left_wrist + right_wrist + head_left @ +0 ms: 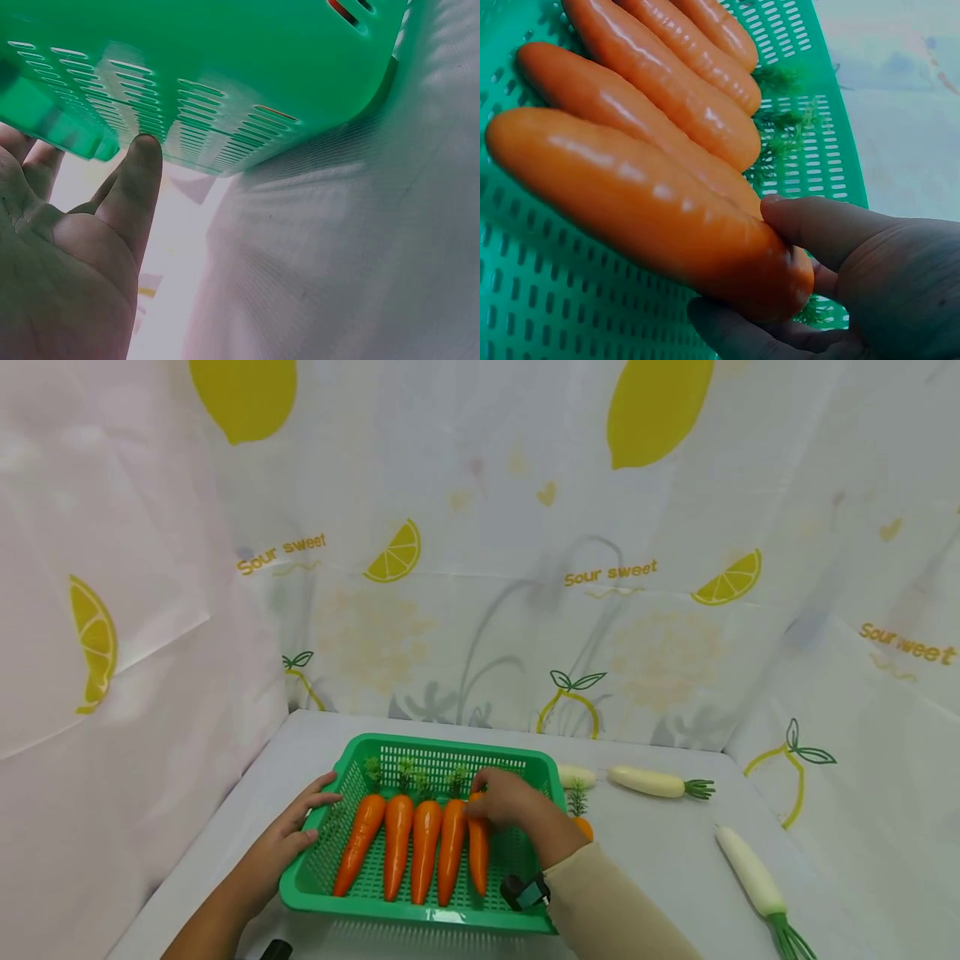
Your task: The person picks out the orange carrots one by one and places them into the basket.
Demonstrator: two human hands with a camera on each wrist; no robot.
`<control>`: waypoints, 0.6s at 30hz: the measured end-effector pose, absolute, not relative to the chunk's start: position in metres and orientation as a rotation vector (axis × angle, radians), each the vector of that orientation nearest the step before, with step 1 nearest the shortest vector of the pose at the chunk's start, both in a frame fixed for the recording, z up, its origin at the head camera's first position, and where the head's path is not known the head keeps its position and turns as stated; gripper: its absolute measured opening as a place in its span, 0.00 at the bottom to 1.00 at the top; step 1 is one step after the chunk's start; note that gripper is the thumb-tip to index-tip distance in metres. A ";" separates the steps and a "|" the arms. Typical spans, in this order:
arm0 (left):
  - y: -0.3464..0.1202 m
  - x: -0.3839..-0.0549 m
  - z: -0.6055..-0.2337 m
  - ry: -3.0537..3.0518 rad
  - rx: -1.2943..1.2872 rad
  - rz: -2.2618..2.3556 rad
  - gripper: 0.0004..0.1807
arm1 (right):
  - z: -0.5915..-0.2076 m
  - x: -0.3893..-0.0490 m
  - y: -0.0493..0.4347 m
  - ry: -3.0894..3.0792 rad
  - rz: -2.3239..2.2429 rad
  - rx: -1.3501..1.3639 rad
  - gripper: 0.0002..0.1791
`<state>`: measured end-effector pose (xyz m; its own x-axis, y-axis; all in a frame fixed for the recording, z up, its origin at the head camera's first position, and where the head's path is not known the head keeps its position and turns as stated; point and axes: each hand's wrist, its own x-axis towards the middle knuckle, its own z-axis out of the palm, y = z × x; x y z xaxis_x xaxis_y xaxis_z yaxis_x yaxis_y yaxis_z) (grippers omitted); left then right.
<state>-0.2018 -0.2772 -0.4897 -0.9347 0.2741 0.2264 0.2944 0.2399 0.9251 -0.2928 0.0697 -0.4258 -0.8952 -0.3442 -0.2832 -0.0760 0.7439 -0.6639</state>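
Observation:
My right hand [506, 797] pinches the thick top end of an orange carrot [652, 217] between thumb and fingers, inside a green perforated basket [420, 917]. That carrot is the rightmost in a row. Several other carrots [398, 839] lie side by side to its left, leafy tops toward the far wall and tips toward me. My left hand [273, 852] rests at the basket's left rim with its fingers extended over the edge. In the left wrist view, a digit [139, 180] of that hand is up against the outer side wall [202, 97].
Right of the basket, another carrot [582, 828] is partly hidden by my right arm. White radishes lie farther right: one [576, 776] beside the basket, one [647, 782] at the back, one [750, 872] nearer me. Lemon-print cloth [480, 635] encloses the white table [660, 868].

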 end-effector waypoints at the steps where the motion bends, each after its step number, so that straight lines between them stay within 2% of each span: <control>1: -0.277 -0.202 -0.490 -2.458 -0.568 -1.843 0.22 | -0.426 -0.293 0.070 2.546 -0.950 -0.321 0.16; 18: -0.277 -0.203 -0.489 -2.465 -0.554 -1.839 0.22 | -0.432 -0.293 0.070 2.528 -0.858 -0.273 0.21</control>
